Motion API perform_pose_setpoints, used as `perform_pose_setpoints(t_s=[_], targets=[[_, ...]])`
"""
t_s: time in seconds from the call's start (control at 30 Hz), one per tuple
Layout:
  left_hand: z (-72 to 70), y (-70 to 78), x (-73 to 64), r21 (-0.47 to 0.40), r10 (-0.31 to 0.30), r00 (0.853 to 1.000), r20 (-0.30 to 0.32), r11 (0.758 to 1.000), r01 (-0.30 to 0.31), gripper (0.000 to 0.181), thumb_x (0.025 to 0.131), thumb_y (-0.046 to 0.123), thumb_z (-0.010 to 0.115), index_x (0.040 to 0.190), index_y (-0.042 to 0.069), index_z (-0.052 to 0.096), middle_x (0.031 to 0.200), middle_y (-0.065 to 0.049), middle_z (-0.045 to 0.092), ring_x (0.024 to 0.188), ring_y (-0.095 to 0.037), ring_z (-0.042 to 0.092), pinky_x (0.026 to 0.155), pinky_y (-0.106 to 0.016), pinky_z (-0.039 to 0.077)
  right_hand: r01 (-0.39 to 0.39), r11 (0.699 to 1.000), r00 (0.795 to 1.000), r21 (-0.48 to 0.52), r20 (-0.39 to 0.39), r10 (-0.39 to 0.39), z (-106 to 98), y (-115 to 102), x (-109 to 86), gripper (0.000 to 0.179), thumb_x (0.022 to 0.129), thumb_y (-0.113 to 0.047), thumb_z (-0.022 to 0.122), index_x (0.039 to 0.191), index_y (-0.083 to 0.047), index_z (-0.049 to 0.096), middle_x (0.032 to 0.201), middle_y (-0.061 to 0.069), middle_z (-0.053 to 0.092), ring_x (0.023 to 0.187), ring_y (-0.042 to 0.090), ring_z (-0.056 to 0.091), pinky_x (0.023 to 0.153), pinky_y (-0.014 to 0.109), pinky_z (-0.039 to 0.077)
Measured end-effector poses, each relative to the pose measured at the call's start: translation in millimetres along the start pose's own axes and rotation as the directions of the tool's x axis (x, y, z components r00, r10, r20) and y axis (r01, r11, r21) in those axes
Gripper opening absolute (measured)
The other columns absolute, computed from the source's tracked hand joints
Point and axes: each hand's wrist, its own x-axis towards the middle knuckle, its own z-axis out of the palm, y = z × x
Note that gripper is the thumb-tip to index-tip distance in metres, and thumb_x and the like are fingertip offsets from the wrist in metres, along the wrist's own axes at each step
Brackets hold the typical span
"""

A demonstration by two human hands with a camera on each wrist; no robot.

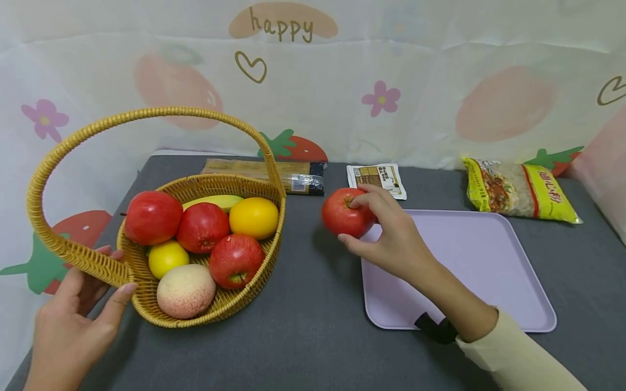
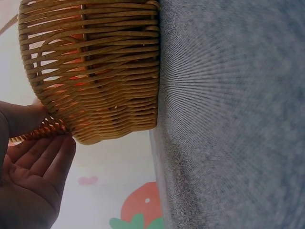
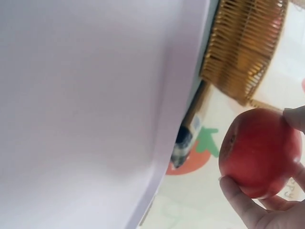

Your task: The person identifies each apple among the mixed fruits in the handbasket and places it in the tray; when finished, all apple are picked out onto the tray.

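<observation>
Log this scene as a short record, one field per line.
left hand: grips the basket at the foot of its handle
right hand: holds a round red fruit up off the table
basket contents: three red apples, banana, orange, lemon, peach
tray: light purple, right of the basket, beneath the right forearm
back of table: long packet, small white packet, yellow bag
</observation>
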Motion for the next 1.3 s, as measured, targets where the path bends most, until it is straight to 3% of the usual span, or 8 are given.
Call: perform_pose_setpoints(t_s=[0.47, 0.77, 1.3], targets=[[0.0, -1.6, 0.6, -0.017, 0.004, 1.000, 0.013, 1.000, -0.004, 0.068, 0.086, 0.000, 0.078, 0.148, 0.004, 0.048, 0.136, -0.016, 0.060, 0.107, 0.022, 0.045, 0.087, -0.002, 0.038, -0.057, 0.993, 0.996, -0.100, 0.058, 0.063, -16.0, 26.3, 2.4, 0.050, 0.076, -0.012, 0.088, 0.117, -0.009, 0.060, 0.138, 0.013, 0.053, 0.125, 0.030, 0.051, 0.084, 0.049, 0.059], [0.7, -3.0, 1.5, -0.031, -0.005, 1.000, 0.014, 1.000, 0.005, 0.067, 0.087, 0.000, 0.078, 0.147, 0.004, 0.048, 0.136, -0.015, 0.060, 0.107, 0.020, 0.047, 0.087, -0.002, 0.039, -0.090, 0.986, 0.988, -0.138, 0.113, 0.106, -20.1, 41.0, 4.8, 0.050, 0.077, -0.014, 0.088, 0.117, -0.009, 0.059, 0.130, 0.010, 0.057, 0.119, 0.027, 0.051, 0.084, 0.049, 0.058], [0.2, -4.9, 1.5, -0.062, 0.018, 1.000, 0.012, 0.998, -0.017, 0.066, 0.087, 0.000, 0.077, 0.146, 0.006, 0.049, 0.135, -0.016, 0.060, 0.109, 0.017, 0.050, 0.086, -0.002, 0.041, -0.171, 0.964, 0.969, -0.202, 0.142, 0.202, -26.8, 47.2, 9.6, 0.046, 0.077, -0.017, 0.089, 0.109, -0.008, 0.058, 0.121, 0.012, 0.057, 0.110, 0.028, 0.053, 0.085, 0.050, 0.054]])
